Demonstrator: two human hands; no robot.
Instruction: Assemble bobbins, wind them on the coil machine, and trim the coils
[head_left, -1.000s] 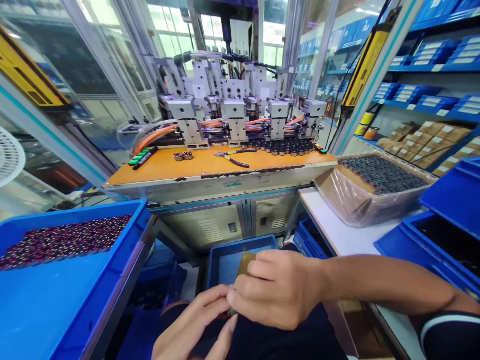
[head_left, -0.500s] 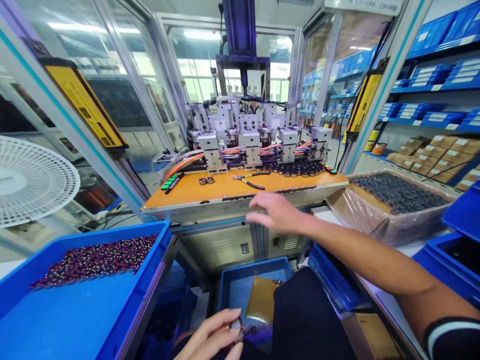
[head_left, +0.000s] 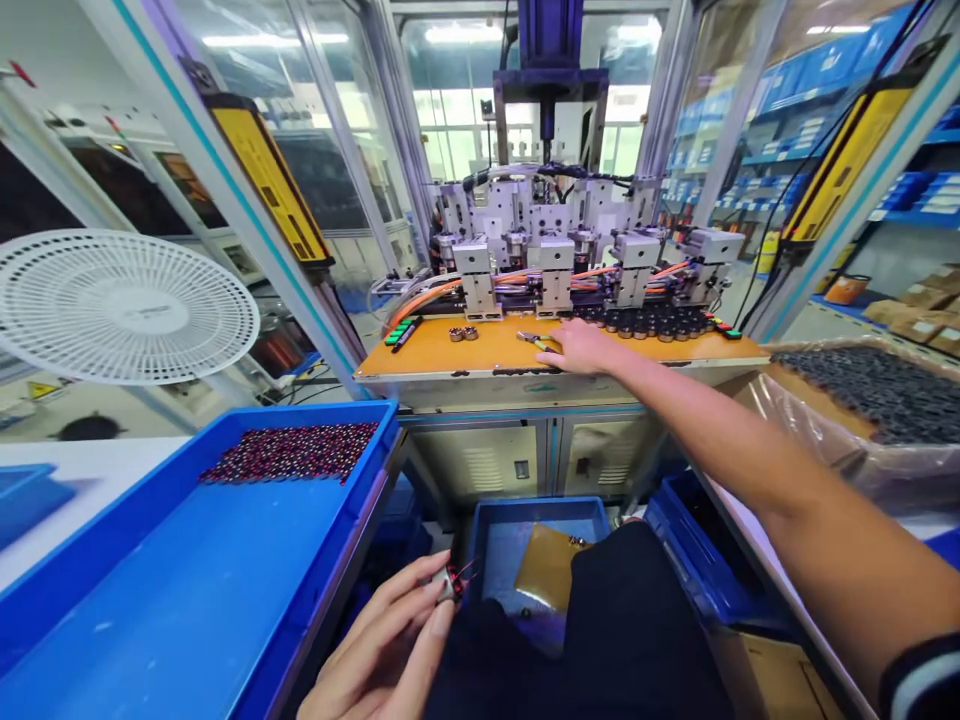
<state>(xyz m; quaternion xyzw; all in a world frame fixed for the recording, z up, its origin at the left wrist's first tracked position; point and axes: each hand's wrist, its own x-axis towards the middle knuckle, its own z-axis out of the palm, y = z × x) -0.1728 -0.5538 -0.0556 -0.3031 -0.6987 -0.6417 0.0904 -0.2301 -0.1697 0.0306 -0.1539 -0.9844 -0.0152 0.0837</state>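
My left hand (head_left: 390, 640) is low over my lap, its fingertips pinched on a small coil part with thin red leads (head_left: 452, 582). My right hand (head_left: 581, 348) is stretched far forward onto the orange machine bench (head_left: 480, 352), its fingers closing on the yellow-handled pliers (head_left: 536, 341) lying there. Whether the pliers are lifted I cannot tell. Behind the pliers stands a row of grey machine heads (head_left: 555, 265) with orange cables, and a line of small dark round parts (head_left: 660, 322).
A blue tray (head_left: 225, 560) at left holds several dark red coils (head_left: 292, 452). A white fan guard (head_left: 124, 305) stands beyond it. A plastic-lined box of black parts (head_left: 877, 385) sits at right. A blue bin (head_left: 502, 540) with a brown sheet lies below the bench.
My right hand left the coil at my lap, reached forward across the bench and landed on the pliers. My left hand kept the coil. The view tilted up and shifted left.
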